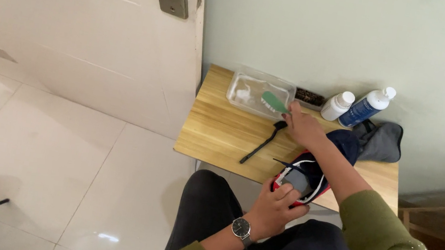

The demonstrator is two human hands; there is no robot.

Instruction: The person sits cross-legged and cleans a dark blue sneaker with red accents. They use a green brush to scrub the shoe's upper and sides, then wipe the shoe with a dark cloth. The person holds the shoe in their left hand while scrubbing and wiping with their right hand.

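My left hand [273,207], with a watch on the wrist, grips the heel end of a dark blue shoe [311,170] with white trim and a red sole. The shoe lies at the front edge of a small wooden table [222,128]. My right hand [302,126] reaches across the shoe and holds a green brush [274,102] by its handle. The brush head sits in a clear plastic tub [249,90] of soapy water at the back of the table.
A thin black brush [261,142] lies on the table's middle. Behind the tub lies a dark bristle brush [309,97]. A white bottle [337,105], a blue bottle [367,106] and a grey cloth [382,143] sit at the back right. A door [102,14] stands left.
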